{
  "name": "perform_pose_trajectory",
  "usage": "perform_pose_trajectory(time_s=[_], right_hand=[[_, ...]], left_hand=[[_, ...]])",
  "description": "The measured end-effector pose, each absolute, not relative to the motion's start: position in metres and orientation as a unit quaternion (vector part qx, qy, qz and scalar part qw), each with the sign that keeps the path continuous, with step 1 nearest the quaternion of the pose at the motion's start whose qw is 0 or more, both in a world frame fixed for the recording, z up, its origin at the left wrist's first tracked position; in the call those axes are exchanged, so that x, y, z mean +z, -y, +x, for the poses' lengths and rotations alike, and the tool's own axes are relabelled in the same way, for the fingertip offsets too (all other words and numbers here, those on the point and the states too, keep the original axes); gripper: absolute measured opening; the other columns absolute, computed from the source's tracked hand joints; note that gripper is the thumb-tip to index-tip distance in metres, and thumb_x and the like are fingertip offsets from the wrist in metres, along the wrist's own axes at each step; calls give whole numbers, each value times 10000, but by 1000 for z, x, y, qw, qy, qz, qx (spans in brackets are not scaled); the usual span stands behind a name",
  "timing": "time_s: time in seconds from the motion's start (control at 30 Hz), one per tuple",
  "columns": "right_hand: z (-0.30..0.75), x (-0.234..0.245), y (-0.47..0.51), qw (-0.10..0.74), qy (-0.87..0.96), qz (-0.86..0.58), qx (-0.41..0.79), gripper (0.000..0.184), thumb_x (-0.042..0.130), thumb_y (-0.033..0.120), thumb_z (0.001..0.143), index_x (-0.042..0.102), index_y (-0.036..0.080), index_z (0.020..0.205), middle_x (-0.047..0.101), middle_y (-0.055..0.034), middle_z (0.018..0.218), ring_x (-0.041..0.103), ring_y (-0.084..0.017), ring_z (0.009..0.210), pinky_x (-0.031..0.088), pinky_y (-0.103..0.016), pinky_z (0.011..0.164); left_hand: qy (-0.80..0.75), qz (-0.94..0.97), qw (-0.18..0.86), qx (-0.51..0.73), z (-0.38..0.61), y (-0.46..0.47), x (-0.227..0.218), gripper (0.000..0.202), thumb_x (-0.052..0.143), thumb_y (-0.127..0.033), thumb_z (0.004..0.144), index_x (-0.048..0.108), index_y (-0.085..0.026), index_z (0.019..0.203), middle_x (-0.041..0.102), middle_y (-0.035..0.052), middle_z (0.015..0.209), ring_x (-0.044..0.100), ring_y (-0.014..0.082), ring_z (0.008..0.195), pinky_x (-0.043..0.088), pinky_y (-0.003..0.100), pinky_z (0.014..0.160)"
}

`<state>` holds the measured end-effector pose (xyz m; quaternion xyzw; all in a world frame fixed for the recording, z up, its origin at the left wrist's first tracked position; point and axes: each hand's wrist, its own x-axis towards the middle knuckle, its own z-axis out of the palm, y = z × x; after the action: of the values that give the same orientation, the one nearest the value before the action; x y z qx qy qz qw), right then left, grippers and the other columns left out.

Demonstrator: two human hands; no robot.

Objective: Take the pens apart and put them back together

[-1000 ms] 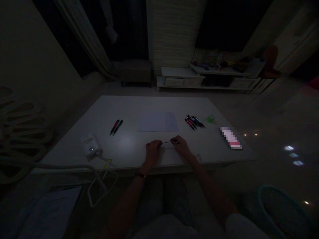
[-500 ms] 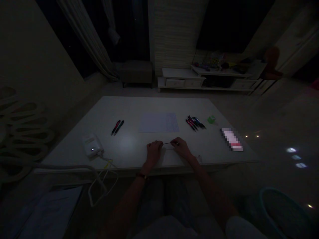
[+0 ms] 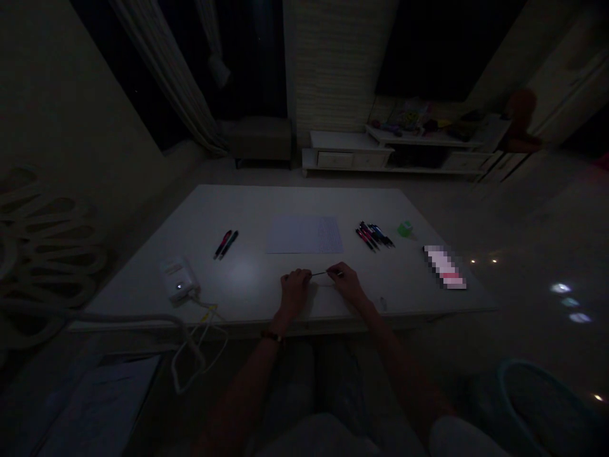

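Near the table's front edge, my left hand (image 3: 294, 291) and my right hand (image 3: 347, 283) are both closed on one thin dark rod (image 3: 318, 273). It spans the gap between my fingertips, roughly level, and looks like a pen part; the room is too dim to tell. Most of its ends are hidden in my fingers. Beyond my hands lies a sheet of paper (image 3: 290, 236) with lines of writing on its right part. To its right is a group of several pens (image 3: 374, 236). Two pens, a red-and-black pen (image 3: 222, 245) and a dark pen (image 3: 229, 244), lie at the left.
On the white table (image 3: 257, 200) are a green-and-white small block (image 3: 405, 229), a phone (image 3: 445, 266) with a pixelated screen, a small clear item (image 3: 383, 303), and a white power box (image 3: 178, 282) with cables hanging over the front edge. A bin (image 3: 504, 387) stands lower right.
My hands keep nearly the same pose on the thin rod. The whole view has shifted very slightly; nothing on the table has visibly moved.
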<state>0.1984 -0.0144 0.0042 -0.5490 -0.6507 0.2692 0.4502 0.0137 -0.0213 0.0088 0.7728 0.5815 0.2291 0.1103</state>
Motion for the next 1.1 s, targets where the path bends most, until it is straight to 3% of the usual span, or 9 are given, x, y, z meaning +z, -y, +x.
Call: perform_pose_trajectory(time_s=[1.1], right_hand=[[200,3,14,443,667,-535,270,150,554,314,784,637,190,803,630,-38,818,592,-153,759,474,-274,667]], left_hand=[[-566,777,105,254,13,21,7,195,408,-240,908,580,-252,999,632,16,971,559,164,925,304,334,840]])
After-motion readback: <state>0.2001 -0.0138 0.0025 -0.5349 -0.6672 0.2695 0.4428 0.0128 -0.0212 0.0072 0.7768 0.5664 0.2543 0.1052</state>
